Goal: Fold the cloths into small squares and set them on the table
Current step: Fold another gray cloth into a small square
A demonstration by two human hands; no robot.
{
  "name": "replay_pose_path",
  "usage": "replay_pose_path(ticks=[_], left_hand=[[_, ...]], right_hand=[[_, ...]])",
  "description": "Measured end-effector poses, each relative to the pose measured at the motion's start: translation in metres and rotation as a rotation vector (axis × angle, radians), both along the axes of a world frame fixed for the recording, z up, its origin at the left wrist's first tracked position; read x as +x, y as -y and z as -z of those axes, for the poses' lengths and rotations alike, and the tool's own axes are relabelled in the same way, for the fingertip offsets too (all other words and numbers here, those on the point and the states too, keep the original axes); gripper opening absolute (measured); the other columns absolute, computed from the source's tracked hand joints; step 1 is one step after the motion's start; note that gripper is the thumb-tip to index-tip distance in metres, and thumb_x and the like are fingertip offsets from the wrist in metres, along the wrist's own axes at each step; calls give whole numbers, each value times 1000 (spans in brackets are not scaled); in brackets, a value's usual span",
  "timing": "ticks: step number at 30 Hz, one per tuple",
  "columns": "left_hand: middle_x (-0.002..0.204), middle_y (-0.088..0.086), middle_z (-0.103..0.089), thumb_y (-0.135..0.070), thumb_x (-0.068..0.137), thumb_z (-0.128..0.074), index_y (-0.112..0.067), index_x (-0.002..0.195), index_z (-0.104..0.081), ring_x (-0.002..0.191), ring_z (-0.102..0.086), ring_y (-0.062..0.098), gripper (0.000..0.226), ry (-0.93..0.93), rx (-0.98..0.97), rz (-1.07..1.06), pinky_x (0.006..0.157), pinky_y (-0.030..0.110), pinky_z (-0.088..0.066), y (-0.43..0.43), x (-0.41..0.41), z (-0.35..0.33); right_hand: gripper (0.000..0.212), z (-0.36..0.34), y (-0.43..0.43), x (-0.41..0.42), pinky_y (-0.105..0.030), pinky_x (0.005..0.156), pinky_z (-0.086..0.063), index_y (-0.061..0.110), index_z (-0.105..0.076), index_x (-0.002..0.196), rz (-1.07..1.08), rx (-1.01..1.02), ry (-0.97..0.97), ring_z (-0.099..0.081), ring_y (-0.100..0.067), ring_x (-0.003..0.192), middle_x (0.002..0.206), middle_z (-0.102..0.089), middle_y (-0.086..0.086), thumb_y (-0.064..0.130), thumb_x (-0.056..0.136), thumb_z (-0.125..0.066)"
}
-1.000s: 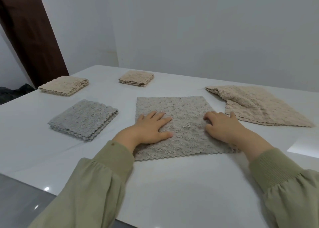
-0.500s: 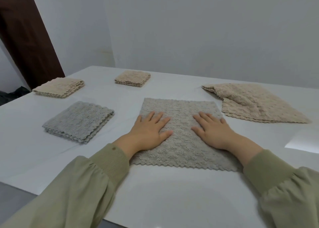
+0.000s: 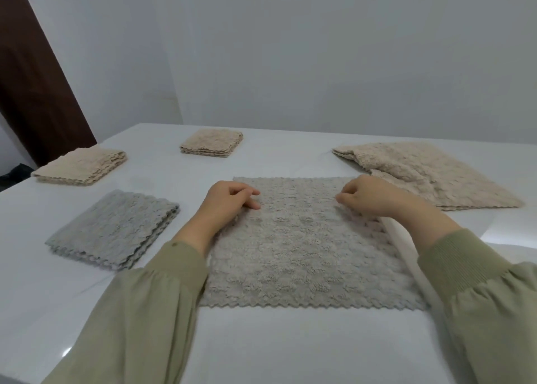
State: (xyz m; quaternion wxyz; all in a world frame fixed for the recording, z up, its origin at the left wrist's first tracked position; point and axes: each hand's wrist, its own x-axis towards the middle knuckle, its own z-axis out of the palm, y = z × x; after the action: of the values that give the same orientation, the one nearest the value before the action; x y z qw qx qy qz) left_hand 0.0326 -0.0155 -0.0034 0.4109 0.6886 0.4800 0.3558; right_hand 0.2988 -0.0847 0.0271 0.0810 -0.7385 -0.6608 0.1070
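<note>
Hands shifted from flat mid-cloth to far edge: left hand (image 3: 229, 200), right hand (image 3: 369, 197) curled, pinching grey-beige cloth (image 3: 302, 255). White bench (image 3: 290, 348) against pale walls (image 3: 319, 49); dark door (image 3: 29, 78) left.

Surface (image 3: 290, 348): white, smooth, glossy, showing glare spots. Spread cloth (image 3: 302, 253): grey-beige, matt, nubby pile, zigzag-cut edge. Folded grey cloth (image 3: 113, 229), two folded beige cloths (image 3: 81, 165) (image 3: 212, 142) and loose beige cloth (image 3: 430, 174): same tufted texture. Sleeves (image 3: 139, 311): olive fabric, matt, with ribbed cuffs (image 3: 465, 261). Wall (image 3: 319, 49): matt. Door panel (image 3: 32, 87): dark brown, wood-like.
</note>
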Motion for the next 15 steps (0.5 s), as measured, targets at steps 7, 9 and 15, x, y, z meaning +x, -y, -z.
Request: replay_pose_path(ticks=[7, 9, 15], left_hand=[[83, -3, -70, -13, 92, -51, -18, 93, -72, 70, -61, 3, 21, -170, 198, -185, 73, 25, -50, -34, 7, 10], [104, -1, -67, -15, 92, -52, -16, 102, -71, 95, -60, 13, 21, -304, 279, -220, 87, 27, -46, -46, 7, 15], [136, 1, -54, -34, 98, -42, -21, 132, -54, 129, -42, 23, 38, -509, 279, -127, 106, 40, -35, -71, 10, 22]], right_hand=[[44, 38, -33, 19, -32, 54, -46, -3, -59, 60, 219, 489, -67, -46, -25, 47, 56, -61, -17, 24, 93, -46], [42, 48, -36, 21, -35, 58, -49, 0, -57, 61, 162, 580, -65, -53, -27, 51, 55, -60, -12, 23, 94, -46], [31, 54, -44, 29, -37, 89, -42, 4, -59, 120, 120, 492, -6, -54, -31, 105, 111, -64, -15, 14, 94, -45]])
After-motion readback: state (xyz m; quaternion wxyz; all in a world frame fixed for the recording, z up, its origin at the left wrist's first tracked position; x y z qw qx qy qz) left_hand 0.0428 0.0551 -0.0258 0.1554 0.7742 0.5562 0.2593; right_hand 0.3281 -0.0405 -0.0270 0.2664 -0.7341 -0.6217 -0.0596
